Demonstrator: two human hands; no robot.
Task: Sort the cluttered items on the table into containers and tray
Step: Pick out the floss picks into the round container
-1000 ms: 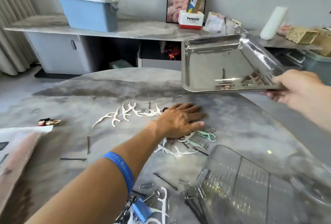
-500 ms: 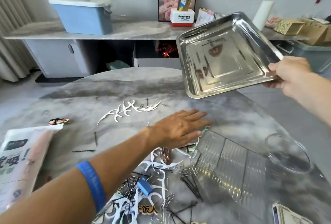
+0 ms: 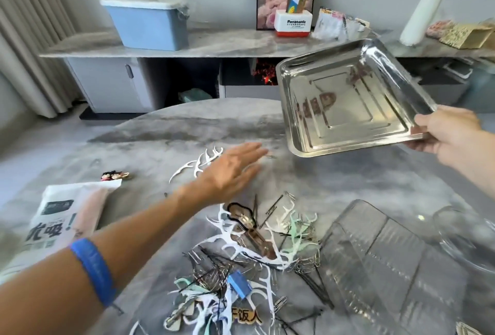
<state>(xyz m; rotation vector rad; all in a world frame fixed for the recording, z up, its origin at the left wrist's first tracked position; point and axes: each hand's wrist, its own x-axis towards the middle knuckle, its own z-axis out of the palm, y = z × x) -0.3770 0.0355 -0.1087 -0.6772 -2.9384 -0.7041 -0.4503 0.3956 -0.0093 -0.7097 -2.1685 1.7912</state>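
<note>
My right hand grips the near right corner of a shiny steel tray, held tilted in the air over the table's far right. My left hand hovers flat with straight fingers over the grey marble table, just above several white floss picks. A heap of floss picks, hairpins and paper clips lies in front of me, with a small blue clip in it. A clear divided plastic box and a clear round glass bowl sit at the near right.
A white and pink packet lies at the left, a small dark hair accessory beyond it. Behind the table runs a low marble sideboard with a blue lidded bin, a white box and a framed picture.
The tray has tipped up toward me and come slightly nearer. My left hand slid away from the swept pile toward the far white picks. The camera dropped, showing more clutter.
</note>
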